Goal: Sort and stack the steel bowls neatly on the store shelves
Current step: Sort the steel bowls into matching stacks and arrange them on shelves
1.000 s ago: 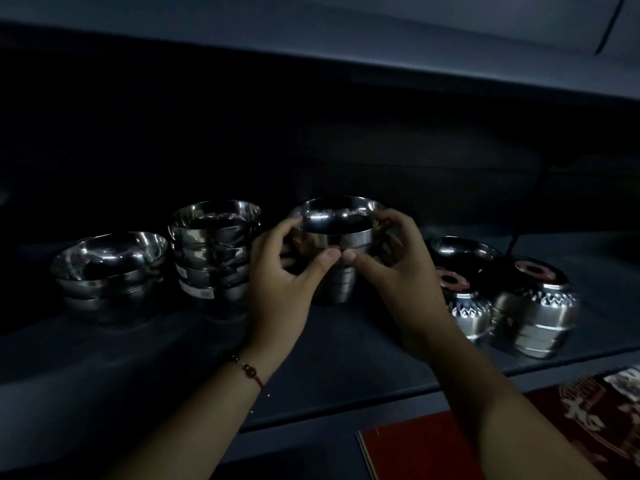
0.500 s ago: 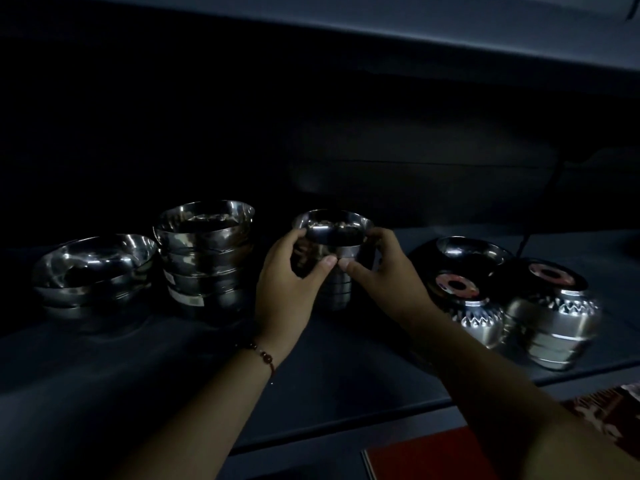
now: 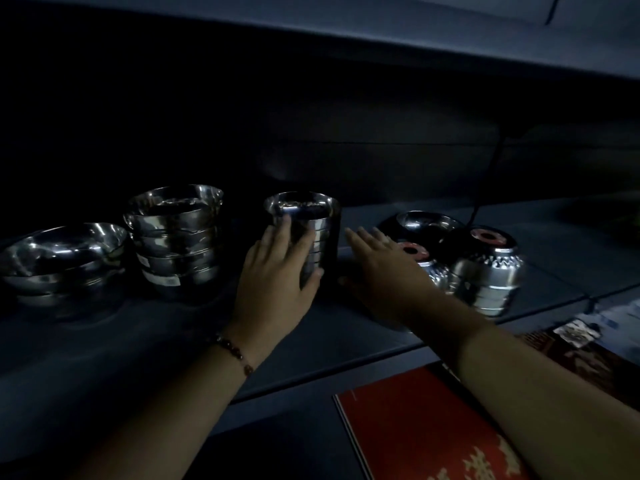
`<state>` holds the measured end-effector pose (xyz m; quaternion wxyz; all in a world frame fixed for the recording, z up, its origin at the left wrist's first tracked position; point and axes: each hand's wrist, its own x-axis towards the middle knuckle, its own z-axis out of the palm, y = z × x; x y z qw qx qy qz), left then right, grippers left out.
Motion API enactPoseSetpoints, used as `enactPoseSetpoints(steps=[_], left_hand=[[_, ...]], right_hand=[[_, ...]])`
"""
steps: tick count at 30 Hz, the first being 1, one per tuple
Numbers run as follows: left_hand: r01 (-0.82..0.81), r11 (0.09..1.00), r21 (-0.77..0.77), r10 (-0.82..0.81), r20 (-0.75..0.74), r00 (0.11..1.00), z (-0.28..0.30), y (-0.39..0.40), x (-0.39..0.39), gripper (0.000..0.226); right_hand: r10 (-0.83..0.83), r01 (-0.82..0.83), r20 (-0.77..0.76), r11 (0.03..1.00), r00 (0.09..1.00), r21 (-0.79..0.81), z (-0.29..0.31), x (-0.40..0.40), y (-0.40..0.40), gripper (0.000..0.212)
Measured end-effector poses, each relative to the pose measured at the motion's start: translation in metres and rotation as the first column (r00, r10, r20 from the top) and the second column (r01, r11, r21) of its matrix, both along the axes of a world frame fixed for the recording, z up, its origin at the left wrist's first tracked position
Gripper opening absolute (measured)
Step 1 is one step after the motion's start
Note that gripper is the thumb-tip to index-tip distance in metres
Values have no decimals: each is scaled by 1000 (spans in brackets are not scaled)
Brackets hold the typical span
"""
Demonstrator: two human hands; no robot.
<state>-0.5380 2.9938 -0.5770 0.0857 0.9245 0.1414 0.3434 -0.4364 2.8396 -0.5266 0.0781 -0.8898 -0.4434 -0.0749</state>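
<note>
1. Dim grey metal store shelf [image 3: 398, 341], lined with groups of steel bowls.
2. Far left, wide shallow steel bowls [image 3: 62, 258] nested low; beside them, taller stack of rounded steel bowls [image 3: 175, 240].
3. Centre, narrow stack of small straight-sided steel bowls [image 3: 304, 233], upright on the shelf.
4. Right, patterned steel bowls turned upside down [image 3: 485, 268], unsorted.
5. Left hand [image 3: 277, 282] spread flat against the narrow stack, steadying, not clamped.
6. Right hand [image 3: 384, 271] open, empty, fingers apart, just beside that stack.
7. Likely step: squaring the centre stack; next, reaching right for the overturned bowls.
</note>
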Motion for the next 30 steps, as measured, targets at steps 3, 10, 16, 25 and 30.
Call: enactPoseSetpoints(steps=[3, 10, 16, 25, 30], left_hand=[[119, 991, 54, -112, -109, 988, -6, -31, -5, 65], [213, 965, -156, -242, -202, 949, -20, -79, 29, 85], [227, 941, -252, -281, -208, 937, -29, -76, 50, 91], [398, 753, -524, -439, 51, 897, -33, -60, 63, 91], [437, 712, -549, -412, 177, 894, -29, -66, 57, 87]], right_hand=[[12, -6, 94, 998, 995, -68, -21, -3, -35, 76], [-143, 289, -320, 831, 937, 475, -52, -7, -103, 74], [-30, 383, -520, 713, 854, 587, -68, 3, -105, 81], [128, 445, -658, 640, 742, 627, -67, 20, -96, 97], [95, 398, -599, 664, 795, 633, -58, 9, -100, 102]])
